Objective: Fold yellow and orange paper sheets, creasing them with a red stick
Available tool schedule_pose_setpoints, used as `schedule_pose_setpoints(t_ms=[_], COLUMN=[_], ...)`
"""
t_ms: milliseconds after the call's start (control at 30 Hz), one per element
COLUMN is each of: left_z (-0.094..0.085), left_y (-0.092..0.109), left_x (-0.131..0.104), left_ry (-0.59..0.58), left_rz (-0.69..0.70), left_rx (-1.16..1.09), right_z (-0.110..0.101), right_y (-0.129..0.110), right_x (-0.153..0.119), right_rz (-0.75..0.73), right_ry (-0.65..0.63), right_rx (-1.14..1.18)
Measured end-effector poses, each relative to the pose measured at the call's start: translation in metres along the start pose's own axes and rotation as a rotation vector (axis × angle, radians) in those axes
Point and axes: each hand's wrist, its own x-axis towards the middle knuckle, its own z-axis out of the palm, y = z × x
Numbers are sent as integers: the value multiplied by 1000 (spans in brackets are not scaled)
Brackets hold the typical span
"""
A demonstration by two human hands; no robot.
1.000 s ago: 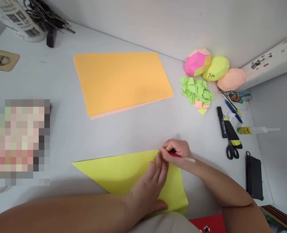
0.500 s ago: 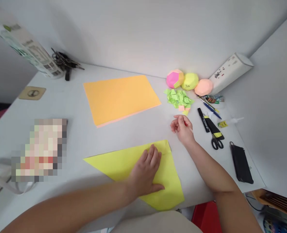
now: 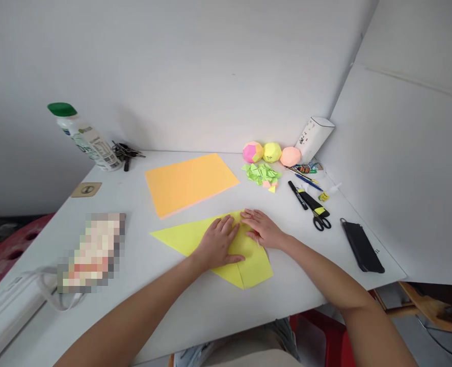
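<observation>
A folded yellow paper [image 3: 257, 267] lies on the white table, its long point toward the left. My left hand [image 3: 218, 242] rests flat on its middle, fingers and thumb spread. At the paper's upper right corner, my right hand [image 3: 262, 228] presses down with its fingertips, and a small red and white item shows under its palm, too hidden to name. Behind the paper is a stack of orange sheets [image 3: 191, 183] with a pink edge below. A pile of green paper pieces [image 3: 262, 174] sits farther back.
Three paper balls [image 3: 272, 152] and a white tube [image 3: 315, 138] stand by the wall. Scissors [image 3: 321, 221], a black marker [image 3: 297, 195] and a black pouch [image 3: 362, 245] lie right. A bottle [image 3: 91, 142] and a pixelated object [image 3: 96, 247] are left.
My right hand has come left and down onto the yellow paper's upper right corner. My left hand stays on the paper. The head view has tilted up, showing more wall.
</observation>
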Motion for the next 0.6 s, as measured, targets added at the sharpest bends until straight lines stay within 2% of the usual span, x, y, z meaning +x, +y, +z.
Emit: schedule_pose_setpoints(t_ms=[167,367,467,600], left_z=[10,21,18,14], left_y=[-15,-26,-25,-11], left_x=[3,4,2,-9], left_ry=[49,111,145,164], left_rz=[-62,-155,-209,-239], left_rx=[2,-25,-38,-34], right_z=[1,2,2,-1], right_y=[15,14,13,15], right_x=[10,-3,-4,12], right_rz=[-33,-81,-136,-197], right_ry=[-35,-31,30,70], right_rx=[-78,-64,-67,-245])
